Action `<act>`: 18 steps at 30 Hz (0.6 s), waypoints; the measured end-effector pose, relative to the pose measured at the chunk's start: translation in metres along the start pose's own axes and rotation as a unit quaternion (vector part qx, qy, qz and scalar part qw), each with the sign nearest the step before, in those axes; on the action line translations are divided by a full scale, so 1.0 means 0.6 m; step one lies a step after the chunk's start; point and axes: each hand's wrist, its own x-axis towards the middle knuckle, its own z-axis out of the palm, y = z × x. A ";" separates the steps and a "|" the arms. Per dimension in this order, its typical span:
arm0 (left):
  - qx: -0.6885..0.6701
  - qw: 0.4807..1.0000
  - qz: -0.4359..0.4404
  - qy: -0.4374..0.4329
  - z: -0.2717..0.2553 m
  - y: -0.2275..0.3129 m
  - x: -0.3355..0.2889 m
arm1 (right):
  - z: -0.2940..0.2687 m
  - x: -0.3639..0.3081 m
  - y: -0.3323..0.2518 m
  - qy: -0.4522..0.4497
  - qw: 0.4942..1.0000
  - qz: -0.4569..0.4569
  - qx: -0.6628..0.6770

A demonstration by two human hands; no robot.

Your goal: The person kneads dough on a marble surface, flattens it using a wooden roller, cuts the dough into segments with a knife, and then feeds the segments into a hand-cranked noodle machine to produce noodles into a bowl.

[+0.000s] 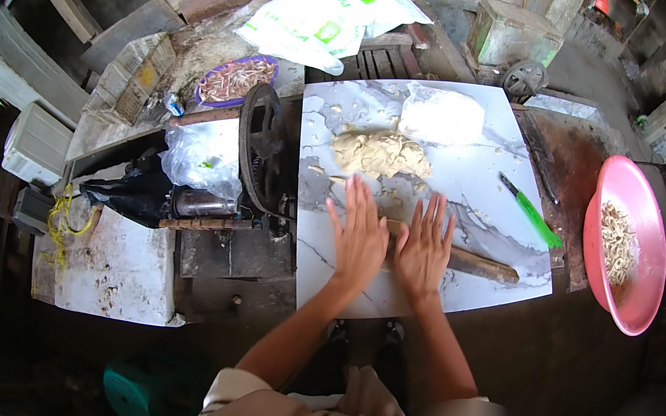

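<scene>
My left hand (361, 234) lies palm down with its fingers spread, its fingertips pointing at a lump of pale dough (382, 153). Beside it, my right hand (423, 248) is flat too, fingers stretched out. Under or just beside both palms runs a brown wooden stick, like a rolling pin (481, 265), whose right end sticks out past my right hand. Neither hand is wrapped round it. What lies beneath the palms is hidden. All this is on a white marble-patterned board (313, 248) scattered with dough crumbs. A green-handled knife (536, 217) rests at the right.
A white plastic bag (441, 116) sits on the board's far side. Left of the board stands a machine wheel (260, 148). A purple-rimmed basin (237, 80) and a pink basin (657, 251) hold pale strips. Behind are a large white sack (328, 20) and a metal box (514, 36).
</scene>
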 end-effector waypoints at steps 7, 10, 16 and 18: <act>0.013 0.997 0.057 0.040 0.021 -0.003 0.117 | 0.024 0.096 0.028 0.062 0.994 0.034 -0.081; -0.021 0.999 0.045 0.016 0.031 -0.017 0.052 | 0.019 0.048 0.013 0.018 0.998 0.028 -0.060; -0.064 0.997 0.047 -0.002 0.019 -0.009 -0.005 | -0.004 0.005 -0.010 0.021 0.998 0.042 -0.041; -0.044 0.998 0.048 0.015 0.024 -0.018 0.027 | 0.001 0.036 -0.010 0.013 0.998 0.040 -0.047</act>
